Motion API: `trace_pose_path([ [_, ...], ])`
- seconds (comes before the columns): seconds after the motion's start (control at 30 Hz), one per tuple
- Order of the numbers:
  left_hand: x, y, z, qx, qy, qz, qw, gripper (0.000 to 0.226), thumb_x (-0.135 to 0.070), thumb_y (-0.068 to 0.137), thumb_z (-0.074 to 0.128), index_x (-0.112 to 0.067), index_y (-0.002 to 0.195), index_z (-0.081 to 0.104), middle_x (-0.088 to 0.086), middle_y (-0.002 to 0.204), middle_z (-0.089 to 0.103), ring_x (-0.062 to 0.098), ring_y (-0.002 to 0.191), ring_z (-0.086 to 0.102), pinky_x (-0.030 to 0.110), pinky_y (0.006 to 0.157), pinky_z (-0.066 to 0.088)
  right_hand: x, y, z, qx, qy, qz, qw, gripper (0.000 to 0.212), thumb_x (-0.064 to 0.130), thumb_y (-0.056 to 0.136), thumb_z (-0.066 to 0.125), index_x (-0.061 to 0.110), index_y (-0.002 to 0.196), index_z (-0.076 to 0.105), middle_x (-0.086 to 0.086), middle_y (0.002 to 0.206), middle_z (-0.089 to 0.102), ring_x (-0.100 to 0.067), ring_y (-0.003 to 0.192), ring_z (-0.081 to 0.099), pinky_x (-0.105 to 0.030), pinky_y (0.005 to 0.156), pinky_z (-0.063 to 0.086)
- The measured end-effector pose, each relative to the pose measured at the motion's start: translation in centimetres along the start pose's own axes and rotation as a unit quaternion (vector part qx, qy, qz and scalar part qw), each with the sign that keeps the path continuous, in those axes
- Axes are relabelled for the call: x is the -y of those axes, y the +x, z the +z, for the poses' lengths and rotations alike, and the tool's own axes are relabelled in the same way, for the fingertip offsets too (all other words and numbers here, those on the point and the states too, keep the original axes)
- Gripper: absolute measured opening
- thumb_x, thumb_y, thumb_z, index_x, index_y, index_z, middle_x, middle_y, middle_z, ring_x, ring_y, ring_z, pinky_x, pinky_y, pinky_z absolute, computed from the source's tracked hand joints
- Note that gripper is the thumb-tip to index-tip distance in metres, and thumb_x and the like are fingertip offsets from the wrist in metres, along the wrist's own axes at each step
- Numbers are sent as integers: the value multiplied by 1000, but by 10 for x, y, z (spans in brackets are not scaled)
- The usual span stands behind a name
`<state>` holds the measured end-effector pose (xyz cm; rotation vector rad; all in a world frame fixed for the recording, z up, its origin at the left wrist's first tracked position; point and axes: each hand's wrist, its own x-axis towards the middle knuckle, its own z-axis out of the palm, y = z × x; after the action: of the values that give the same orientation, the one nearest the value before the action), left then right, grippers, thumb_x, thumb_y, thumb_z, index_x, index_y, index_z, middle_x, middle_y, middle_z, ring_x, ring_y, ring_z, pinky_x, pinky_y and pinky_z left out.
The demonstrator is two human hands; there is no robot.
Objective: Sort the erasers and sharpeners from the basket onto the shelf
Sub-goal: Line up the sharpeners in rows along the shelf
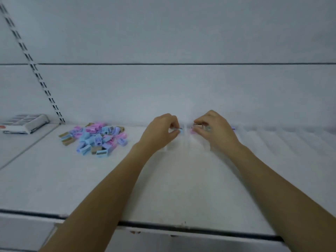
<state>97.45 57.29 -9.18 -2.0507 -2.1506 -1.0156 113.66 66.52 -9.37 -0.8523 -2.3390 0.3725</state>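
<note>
In the head view, your left grip (pixel 160 132) is pinched on a small blue sharpener (pixel 179 131). Your right grip (pixel 216 131) is pinched on a pink sharpener (pixel 192 130) with a glint of metal. Both pieces are at the back of the shelf (pixel 181 188), near the wall and just apart from each other.

Each piece is held by the fingertips alone, so a loose release could tip it over or send it skidding out of line. The clear dividers (pixel 272 137) to your right are blurred and hard to see. Your right wrist could clip one as you draw back, and that would likely nudge whatever stands against it.

The loose pile (pixel 96 138) sits near your left forearm, so a wide sweep towards it would scatter it over the shelf. I cannot tell whether any of its tan pieces are erasers, so check before you place them. The basket is out of view.
</note>
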Motion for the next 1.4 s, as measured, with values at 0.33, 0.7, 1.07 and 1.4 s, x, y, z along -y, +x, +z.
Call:
trace_pose_path([
  [0.33,-4,6,10,52,185,-21,981,15,-26,90,50,-19,99,60,-1,107,60,19,107,46,28,80,34,1,0,7,70,-158,-18,985,19,25,91,51,14,99,65,-6,98,65,-26,100,49,-35,82,39],
  [0.7,0,-7,12,49,197,10,979,30,-32,95,42,-22,115,61,-6,120,58,16,115,45,29,89,33,2,-8,2,78,-167,-6,983,27,17,89,45,14,100,70,-3,101,67,-27,97,49,-39,85,41],
  [1.07,-4,-9,11,59,210,9,976,34,-31,94,43,-19,122,57,-4,123,57,18,120,42,29,96,30,7,-11,-1,104,-180,-8,978,28,20,91,43,13,103,67,-4,106,64,-26,100,47,-38,86,40],
  [1.4,0,-7,12,47,194,19,980,35,-32,94,38,-18,119,59,-4,122,58,19,117,45,29,95,30,-2,-10,2,36,-96,-34,994,19,16,89,52,10,98,69,-6,100,67,-30,95,53,-43,85,41],
])
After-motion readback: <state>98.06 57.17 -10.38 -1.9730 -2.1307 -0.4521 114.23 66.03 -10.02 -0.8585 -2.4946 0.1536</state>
